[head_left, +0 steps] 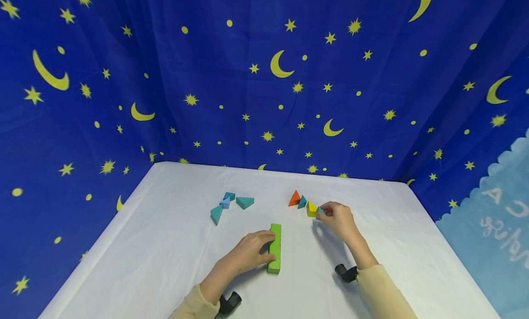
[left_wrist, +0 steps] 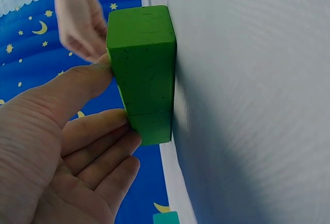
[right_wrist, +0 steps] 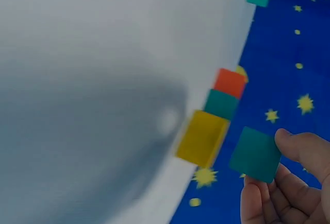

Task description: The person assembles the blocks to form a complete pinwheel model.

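My left hand point(head_left: 249, 251) touches the left side of a long green block bar point(head_left: 275, 254) lying on the table. A seam crosses the bar in the left wrist view, where thumb and fingertips rest along one side, not around it. The right hand point(head_left: 340, 220) pinches a teal triangular block point(right_wrist: 256, 154) between thumb and fingers. That block is beside a yellow block point(head_left: 312, 209), with a gap between them in the right wrist view. Beyond the yellow one, a small teal triangle point(head_left: 302, 202) and an orange triangle point(head_left: 294, 198) continue the slanted row.
At the back left lies a group of blue and teal blocks, among them a teal triangle point(head_left: 245, 202), a light-blue block point(head_left: 225, 203) and another teal triangle point(head_left: 216, 214). A white cloth covers the table point(head_left: 165, 245). Blue star-patterned curtains point(head_left: 231, 103) hang around it.
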### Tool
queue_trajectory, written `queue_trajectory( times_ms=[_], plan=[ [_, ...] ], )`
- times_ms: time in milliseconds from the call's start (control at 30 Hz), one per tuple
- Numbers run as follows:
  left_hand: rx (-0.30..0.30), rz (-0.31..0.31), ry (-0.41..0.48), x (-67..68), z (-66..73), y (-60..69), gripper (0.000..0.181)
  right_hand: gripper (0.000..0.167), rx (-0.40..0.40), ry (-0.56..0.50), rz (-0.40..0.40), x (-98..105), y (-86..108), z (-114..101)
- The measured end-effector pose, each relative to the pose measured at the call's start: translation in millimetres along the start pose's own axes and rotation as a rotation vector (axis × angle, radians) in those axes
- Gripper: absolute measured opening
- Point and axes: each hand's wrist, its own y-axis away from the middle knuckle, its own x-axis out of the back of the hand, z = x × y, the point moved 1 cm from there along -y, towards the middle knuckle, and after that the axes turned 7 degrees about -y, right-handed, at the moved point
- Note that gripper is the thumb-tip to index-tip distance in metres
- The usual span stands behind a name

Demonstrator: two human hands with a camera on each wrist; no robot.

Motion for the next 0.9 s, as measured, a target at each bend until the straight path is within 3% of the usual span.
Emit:
queue_trajectory(
  times_ms=[133,467,900],
  plan=[
    [0.0,-0.002,0.001,1.3,-0.3,-0.2,0.054,0.022,0.036,-0.035,0.026,0,-7.9,-15],
    [-0.004,0.002,-0.021,1.3,-0.1,0.0,0.054,0.023,0.012,-0.137,-0.013,-28,-22.4,-37],
    [-0.013,-0.003,-0.032,0.9,-0.7,0.5,0.053,0.02,0.021,-0.163,-0.072,-60,-33.1,-57]
  ],
)
